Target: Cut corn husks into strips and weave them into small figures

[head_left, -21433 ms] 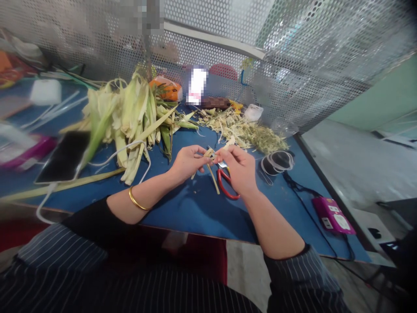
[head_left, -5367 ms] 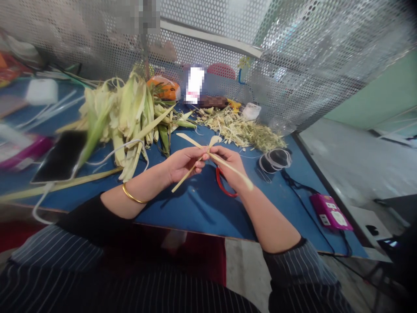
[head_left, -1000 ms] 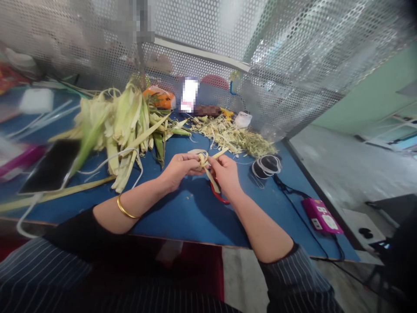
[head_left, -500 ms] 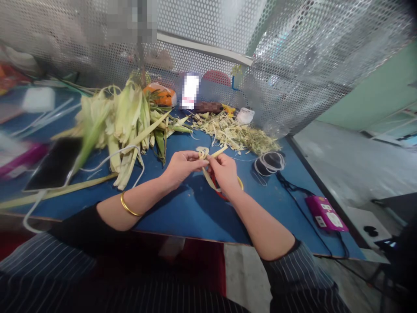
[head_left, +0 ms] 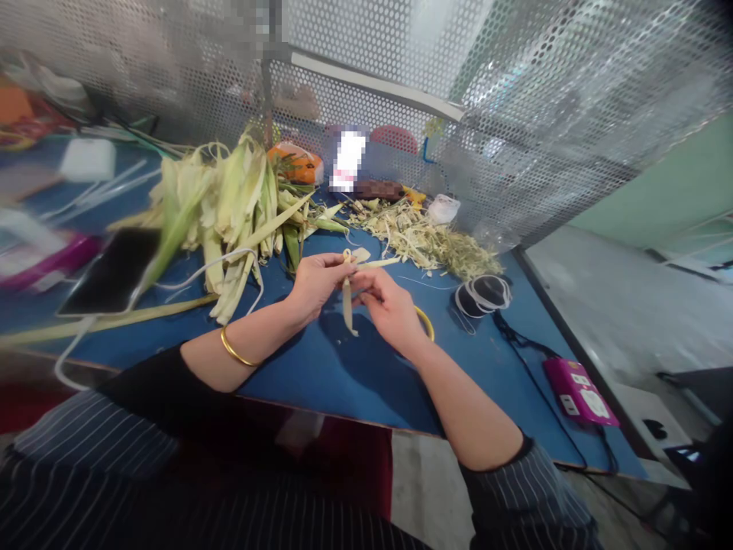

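Pale husk strips (head_left: pixel 347 305) are sitting between your two hands, just above the blue table (head_left: pixel 321 374), with a small loop showing at the top, ends pointing out to the right behind your fingers, and a flat tail hanging down below. Your left hand (head_left: pixel 314 284) is gripping the crossing, thumb and fingers pressing together right under the loop. Your right hand (head_left: pixel 391 304) is curling in close by the tail, its index finger near the crossing and its thumb lower down; whether it is pinching any husk or only resting by it, I cannot tell. How many strips are meeting there is also being hidden by your fingers.

For holding this shape well, the left pinch is probably mattering most: you are wanting it firm but not crushing, since thin husk is likely to be splitting along its grain under a hard squeeze. You are best drawing each end flat and slowly, letting no twist be creeping in, and easing slack out evenly around the loop. You are also wise to be minding the yellow curved piece (head_left: pixel 427 325) lying just beside your right hand, because a trailing end could be catching on it
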The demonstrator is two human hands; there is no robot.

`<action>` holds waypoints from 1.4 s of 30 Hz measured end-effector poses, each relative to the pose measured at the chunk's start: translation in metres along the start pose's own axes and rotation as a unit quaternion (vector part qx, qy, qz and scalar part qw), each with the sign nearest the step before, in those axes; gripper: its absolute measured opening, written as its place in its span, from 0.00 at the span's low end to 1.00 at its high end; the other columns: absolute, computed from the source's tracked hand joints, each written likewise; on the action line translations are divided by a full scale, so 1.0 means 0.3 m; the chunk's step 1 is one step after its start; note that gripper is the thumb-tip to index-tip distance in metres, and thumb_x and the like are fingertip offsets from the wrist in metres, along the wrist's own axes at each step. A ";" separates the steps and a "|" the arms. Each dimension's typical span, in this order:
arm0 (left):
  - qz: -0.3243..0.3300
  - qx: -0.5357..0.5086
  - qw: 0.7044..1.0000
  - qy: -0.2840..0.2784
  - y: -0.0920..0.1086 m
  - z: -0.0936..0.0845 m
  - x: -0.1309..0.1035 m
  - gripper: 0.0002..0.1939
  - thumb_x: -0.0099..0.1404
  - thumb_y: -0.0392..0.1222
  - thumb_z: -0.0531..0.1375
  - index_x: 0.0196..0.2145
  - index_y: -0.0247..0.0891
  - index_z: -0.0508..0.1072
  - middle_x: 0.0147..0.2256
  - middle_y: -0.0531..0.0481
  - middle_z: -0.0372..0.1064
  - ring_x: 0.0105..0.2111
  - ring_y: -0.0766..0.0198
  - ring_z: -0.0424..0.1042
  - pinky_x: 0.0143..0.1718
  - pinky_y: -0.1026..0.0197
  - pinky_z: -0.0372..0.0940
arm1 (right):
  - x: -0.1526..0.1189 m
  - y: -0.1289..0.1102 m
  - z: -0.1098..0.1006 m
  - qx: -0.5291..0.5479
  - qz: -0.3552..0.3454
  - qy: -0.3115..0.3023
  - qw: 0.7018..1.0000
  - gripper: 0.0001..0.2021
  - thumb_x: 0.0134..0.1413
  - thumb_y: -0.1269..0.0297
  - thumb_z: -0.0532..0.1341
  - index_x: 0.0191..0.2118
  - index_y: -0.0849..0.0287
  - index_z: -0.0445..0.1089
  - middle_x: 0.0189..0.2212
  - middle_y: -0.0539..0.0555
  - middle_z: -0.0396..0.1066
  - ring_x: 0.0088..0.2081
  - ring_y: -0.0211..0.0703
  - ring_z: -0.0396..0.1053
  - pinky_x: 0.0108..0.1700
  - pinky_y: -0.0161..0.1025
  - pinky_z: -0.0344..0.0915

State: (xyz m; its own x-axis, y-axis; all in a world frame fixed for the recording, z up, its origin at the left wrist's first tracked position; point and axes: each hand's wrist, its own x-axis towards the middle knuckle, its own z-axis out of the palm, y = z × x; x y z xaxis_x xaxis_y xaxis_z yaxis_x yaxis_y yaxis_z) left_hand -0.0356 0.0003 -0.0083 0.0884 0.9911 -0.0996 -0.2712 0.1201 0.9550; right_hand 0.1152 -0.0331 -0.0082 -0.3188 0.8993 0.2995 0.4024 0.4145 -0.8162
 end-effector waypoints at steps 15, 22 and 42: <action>-0.045 0.020 0.996 -0.072 -0.004 0.020 -0.020 0.09 0.52 0.37 0.67 0.31 0.31 0.78 0.26 0.49 0.74 0.24 0.70 0.71 0.29 0.67 0.66 | 0.008 0.014 -0.032 -0.275 -0.188 0.144 0.932 0.06 0.62 0.67 0.55 0.36 0.57 0.69 0.40 0.55 0.73 0.45 0.43 0.69 0.48 0.41 0.61; -0.069 0.081 0.984 -0.146 0.015 0.014 -0.025 0.05 0.58 0.36 0.62 0.31 0.32 0.78 0.26 0.48 0.75 0.25 0.69 0.73 0.30 0.66 0.68 | 0.023 0.022 -0.054 -0.285 -0.006 0.130 0.950 0.10 0.60 0.63 0.54 0.28 0.57 0.61 0.27 0.51 0.66 0.29 0.39 0.61 0.34 0.37 0.55; -0.030 0.052 0.998 -0.033 0.000 0.012 -0.010 0.08 0.54 0.36 0.67 0.33 0.32 0.75 0.24 0.52 0.71 0.21 0.71 0.70 0.20 0.69 0.62 | 0.027 -0.041 -0.172 -0.015 0.079 -0.013 0.997 0.10 0.53 0.60 0.62 0.40 0.57 0.75 0.21 0.46 0.65 0.23 0.34 0.58 0.27 0.35 0.56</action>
State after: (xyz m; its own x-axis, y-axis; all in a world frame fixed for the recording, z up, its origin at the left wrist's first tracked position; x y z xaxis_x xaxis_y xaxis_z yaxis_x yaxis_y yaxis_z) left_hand -0.0325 -0.0027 -0.0071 0.1653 0.9761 -0.1411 -0.1626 0.1681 0.9723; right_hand 0.1520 -0.0237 0.0298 -0.2718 0.9498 0.1549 0.4744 0.2723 -0.8371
